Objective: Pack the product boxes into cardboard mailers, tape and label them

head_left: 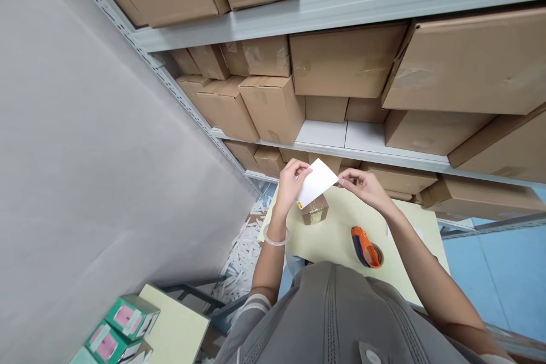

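A small white sheet of paper (pixel 318 183) with a yellow and black mark at its lower left corner is stretched between both hands. My left hand (pixel 292 182) pinches its left edge between thumb and fingers. At the right corner, the fingertips of my right hand (pixel 360 185) are closed on the sheet. Beneath the paper, a small taped cardboard box (pixel 314 211) sits on the pale yellow table (pixel 336 239), partly covered by the sheet. An orange and blue tape dispenser (pixel 365 247) with a roll of brown tape lies to the right of the box.
Metal shelving (pixel 341 5) full of cardboard boxes (pixel 350 60) rises behind the table. A grey wall (pixel 106 142) is on the left. Paper strips (pixel 243 250) litter the floor. Green boxes (pixel 132 315) stand on a side table (pixel 177 318) at lower left.
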`<state>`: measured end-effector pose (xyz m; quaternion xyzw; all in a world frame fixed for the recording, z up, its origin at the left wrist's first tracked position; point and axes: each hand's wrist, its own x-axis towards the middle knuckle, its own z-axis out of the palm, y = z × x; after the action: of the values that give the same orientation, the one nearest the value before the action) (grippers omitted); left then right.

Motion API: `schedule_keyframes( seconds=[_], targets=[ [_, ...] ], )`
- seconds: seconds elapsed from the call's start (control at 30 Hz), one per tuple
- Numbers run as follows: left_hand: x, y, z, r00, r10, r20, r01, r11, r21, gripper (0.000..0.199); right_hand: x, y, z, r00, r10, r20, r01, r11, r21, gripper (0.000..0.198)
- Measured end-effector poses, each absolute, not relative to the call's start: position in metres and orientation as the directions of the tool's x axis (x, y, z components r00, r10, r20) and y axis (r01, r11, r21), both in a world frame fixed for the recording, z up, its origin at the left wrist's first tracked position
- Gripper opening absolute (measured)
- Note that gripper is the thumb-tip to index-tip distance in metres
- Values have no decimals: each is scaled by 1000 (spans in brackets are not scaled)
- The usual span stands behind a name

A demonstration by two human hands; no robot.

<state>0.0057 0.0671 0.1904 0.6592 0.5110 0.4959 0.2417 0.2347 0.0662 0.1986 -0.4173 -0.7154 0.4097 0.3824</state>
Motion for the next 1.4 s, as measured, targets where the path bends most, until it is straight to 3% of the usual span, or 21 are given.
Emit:
schedule_keyframes(
  seconds=[0.17,0.4,0.47,0.57,0.73,1.1,1.4],
  targets=[
    [9,69,189,6,912,410,426,-373,824,7,239,68,198,-372,901,222,247,327,-912,28],
    [20,86,170,35,928,372,433,-350,831,7,232,68,186,-332,936,114,73,146,-987,28],
    [25,84,170,18,921,388,462,-352,814,9,226,67,180,-292,950,111,28,124,-992,28],
    [34,68,179,-55,876,479,543,-376,751,28,217,67,172,-193,972,130,-11,130,-991,28],
    [55,34,194,32,859,511,441,-471,764,21,204,64,166,-53,980,190,-72,186,-980,25],
    [58,26,190,-117,847,519,354,-452,819,18,197,54,173,-98,961,260,12,262,-965,27],
    [59,22,192,-212,870,445,316,-370,874,8,198,45,181,-122,937,327,149,343,-928,24]
  ],
)
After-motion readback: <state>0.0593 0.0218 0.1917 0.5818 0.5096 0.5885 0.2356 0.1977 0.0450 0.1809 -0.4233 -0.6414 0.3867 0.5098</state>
